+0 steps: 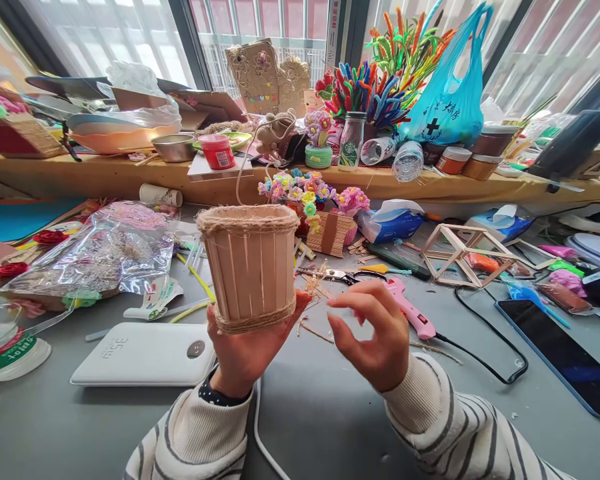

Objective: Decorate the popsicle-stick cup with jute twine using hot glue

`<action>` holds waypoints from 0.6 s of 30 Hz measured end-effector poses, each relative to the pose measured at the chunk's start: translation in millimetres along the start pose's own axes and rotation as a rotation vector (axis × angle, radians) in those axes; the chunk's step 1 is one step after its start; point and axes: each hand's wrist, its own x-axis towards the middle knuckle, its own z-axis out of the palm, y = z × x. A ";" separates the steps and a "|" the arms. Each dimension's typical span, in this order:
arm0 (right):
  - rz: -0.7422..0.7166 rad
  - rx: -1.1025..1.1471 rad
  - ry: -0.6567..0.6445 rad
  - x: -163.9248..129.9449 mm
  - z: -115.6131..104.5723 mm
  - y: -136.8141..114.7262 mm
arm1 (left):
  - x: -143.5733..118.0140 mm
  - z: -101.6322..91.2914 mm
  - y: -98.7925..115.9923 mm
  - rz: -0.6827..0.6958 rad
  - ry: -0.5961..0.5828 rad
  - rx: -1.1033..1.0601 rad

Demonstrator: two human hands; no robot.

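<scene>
The left hand (245, 350) holds up a twine-wrapped stick basket (250, 267); the right hand (375, 337) hovers beside it, fingers loose.

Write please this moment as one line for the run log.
left hand: holds stick basket from below | right hand: free, open beside it | glue gun: lying on table

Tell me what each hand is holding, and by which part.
The left hand holds the popsicle-stick basket upright from below, fingers at its twine-wrapped bottom edge. The right hand is beside it, open and holding nothing.
</scene>
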 end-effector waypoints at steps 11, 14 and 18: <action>0.041 -0.165 -0.036 12.5 -11.0 2.1 | 0.6 -1.9 -3.5 0.048 -0.119 0.032; 0.027 -0.202 -0.068 16.7 -13.7 1.5 | 1.9 -4.6 -3.6 0.043 -0.181 0.011; 0.037 -0.212 -0.134 20.4 -16.8 3.3 | 3.6 -2.6 -3.6 0.074 -0.210 -0.012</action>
